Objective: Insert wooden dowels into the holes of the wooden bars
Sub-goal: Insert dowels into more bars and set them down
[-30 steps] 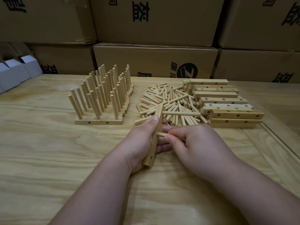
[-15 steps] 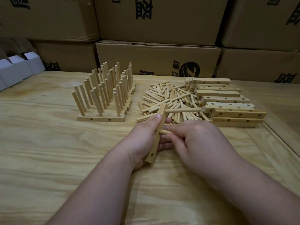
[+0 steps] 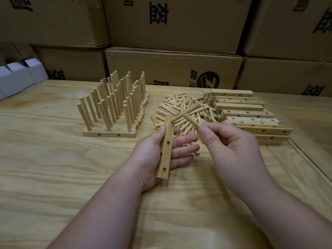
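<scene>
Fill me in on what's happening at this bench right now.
A person is fitting dowels into drilled wooden bars. The left hand holds one bar upright; one dowel already sticks out near its top, and the lower holes are empty. The right hand pinches another dowel, not yet inserted. Finished bars with standing dowels sit to the left, a loose dowel pile in the middle, and empty bars stacked on the right.

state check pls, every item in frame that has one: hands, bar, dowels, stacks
left hand: grips bar, held on end
bar: one dowel seated near its top, lower holes empty
seated dowel: sticks out toward the right
right hand: pinches loose dowel
loose dowel: not inserted, clear of bar
finished bars: dowels upright
dowel pile: loose
bar stack: holes empty
</scene>
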A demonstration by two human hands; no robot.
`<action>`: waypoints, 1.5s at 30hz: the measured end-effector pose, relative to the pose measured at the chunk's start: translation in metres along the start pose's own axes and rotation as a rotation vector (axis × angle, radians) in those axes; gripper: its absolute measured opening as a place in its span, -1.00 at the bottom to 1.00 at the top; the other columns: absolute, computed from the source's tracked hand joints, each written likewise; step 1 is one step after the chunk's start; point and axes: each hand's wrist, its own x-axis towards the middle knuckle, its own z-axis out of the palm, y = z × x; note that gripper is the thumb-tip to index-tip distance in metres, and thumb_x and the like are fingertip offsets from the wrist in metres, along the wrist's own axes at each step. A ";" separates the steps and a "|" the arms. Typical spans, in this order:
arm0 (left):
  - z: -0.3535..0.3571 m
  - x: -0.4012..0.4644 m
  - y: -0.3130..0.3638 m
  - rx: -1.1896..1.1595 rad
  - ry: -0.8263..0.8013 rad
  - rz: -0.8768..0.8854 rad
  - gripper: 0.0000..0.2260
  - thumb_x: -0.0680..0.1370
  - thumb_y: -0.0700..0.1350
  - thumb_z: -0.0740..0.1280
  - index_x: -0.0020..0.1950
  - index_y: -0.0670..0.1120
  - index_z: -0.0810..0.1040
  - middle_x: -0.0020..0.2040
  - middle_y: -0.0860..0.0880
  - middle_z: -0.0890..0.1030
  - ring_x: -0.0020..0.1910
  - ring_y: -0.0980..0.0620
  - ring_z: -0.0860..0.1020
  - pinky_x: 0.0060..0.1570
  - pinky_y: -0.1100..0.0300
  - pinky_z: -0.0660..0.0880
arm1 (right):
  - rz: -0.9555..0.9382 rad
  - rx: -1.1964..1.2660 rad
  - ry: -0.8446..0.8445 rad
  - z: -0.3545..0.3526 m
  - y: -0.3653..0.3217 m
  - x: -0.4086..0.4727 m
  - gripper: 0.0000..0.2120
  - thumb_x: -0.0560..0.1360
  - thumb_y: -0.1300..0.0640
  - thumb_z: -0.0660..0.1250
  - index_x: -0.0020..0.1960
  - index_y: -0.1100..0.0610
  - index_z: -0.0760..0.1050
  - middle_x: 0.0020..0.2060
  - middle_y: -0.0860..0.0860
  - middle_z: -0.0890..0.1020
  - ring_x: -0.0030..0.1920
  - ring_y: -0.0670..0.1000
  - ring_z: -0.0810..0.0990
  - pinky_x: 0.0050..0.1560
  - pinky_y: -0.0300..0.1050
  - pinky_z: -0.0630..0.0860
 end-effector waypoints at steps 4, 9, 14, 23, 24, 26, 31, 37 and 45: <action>-0.001 0.001 -0.002 0.016 0.010 0.011 -0.59 0.72 0.13 0.01 0.25 -0.14 0.46 0.09 -0.21 0.71 -0.02 -0.17 0.73 -0.07 -0.08 0.67 | 0.139 0.236 -0.072 0.005 0.000 -0.001 -0.90 0.60 0.18 0.31 -0.05 0.09 0.58 -0.32 -0.15 0.66 -0.31 -0.23 0.61 -0.29 -0.39 0.50; 0.000 0.000 -0.004 0.070 0.045 0.057 -0.63 0.70 0.08 0.12 0.11 -0.17 0.57 -0.19 -0.14 0.70 -0.30 -0.05 0.67 -0.30 0.04 0.63 | 0.254 0.287 -0.186 0.009 0.004 -0.004 -0.96 0.52 0.29 0.43 -0.04 0.19 0.63 -0.27 0.03 0.73 -0.34 -0.05 0.69 -0.32 -0.33 0.55; -0.002 0.001 -0.004 0.076 0.050 0.047 -0.62 0.69 0.10 0.14 0.11 -0.17 0.59 -0.10 -0.18 0.71 -0.21 -0.08 0.70 -0.08 -0.07 0.66 | 0.244 0.229 -0.245 0.007 0.009 -0.002 -0.90 0.48 0.28 0.48 -0.06 0.11 0.71 -0.19 -0.06 0.75 -0.25 -0.15 0.71 -0.25 -0.37 0.55; 0.001 0.001 -0.005 0.134 -0.016 0.046 -0.62 0.72 0.08 0.07 0.27 -0.20 0.46 0.11 -0.18 0.72 0.00 -0.08 0.73 -0.02 0.05 0.67 | -0.037 -0.386 -0.369 -0.003 0.008 0.004 -0.83 0.56 0.04 0.36 0.01 -0.19 0.70 0.00 -0.50 0.60 0.12 -0.47 0.49 0.04 -0.60 0.34; 0.001 0.000 -0.005 0.149 -0.017 0.051 -0.62 0.73 0.07 0.06 0.28 -0.20 0.45 0.12 -0.17 0.72 0.03 -0.09 0.72 -0.03 0.06 0.67 | -0.021 -0.368 -0.365 -0.002 0.008 0.004 -0.82 0.57 0.06 0.36 -0.01 -0.18 0.71 -0.02 -0.48 0.61 0.12 -0.49 0.48 0.02 -0.63 0.32; 0.002 -0.001 -0.005 0.177 -0.019 0.063 -0.62 0.73 0.07 0.04 0.27 -0.19 0.44 0.12 -0.16 0.72 0.07 -0.10 0.71 -0.03 0.08 0.67 | 0.051 -0.271 -0.355 0.001 0.007 0.002 -0.79 0.58 0.11 0.36 -0.08 -0.12 0.73 -0.05 -0.42 0.65 0.08 -0.47 0.51 -0.02 -0.62 0.33; 0.002 0.000 -0.006 0.256 -0.028 0.103 -0.64 0.74 0.08 0.01 0.26 -0.16 0.41 0.14 -0.10 0.71 0.11 -0.09 0.70 0.09 0.04 0.65 | 0.257 -0.024 -0.298 0.008 0.008 -0.002 -0.72 0.59 0.16 0.35 -0.21 0.00 0.75 -0.21 -0.30 0.70 -0.15 -0.39 0.60 -0.25 -0.57 0.37; 0.003 -0.001 -0.009 0.396 -0.010 0.171 -0.67 0.73 0.08 0.01 0.21 -0.12 0.42 0.15 0.01 0.72 -0.05 -0.09 0.66 0.05 0.08 0.65 | 0.650 0.193 -0.255 0.011 0.012 -0.003 -0.75 0.56 0.05 0.38 -0.22 0.12 0.70 -0.63 -0.12 0.36 -0.65 -0.15 0.26 -0.50 -0.26 0.18; 0.006 0.000 -0.007 0.283 -0.004 0.130 -0.67 0.73 0.06 0.04 0.24 -0.13 0.44 0.09 -0.10 0.73 0.04 -0.12 0.72 0.03 0.04 0.67 | 0.200 -0.207 -0.369 -0.001 0.003 0.000 -0.76 0.58 0.00 0.33 -0.17 -0.21 0.72 -0.30 -0.39 0.65 -0.15 -0.38 0.60 -0.21 -0.38 0.46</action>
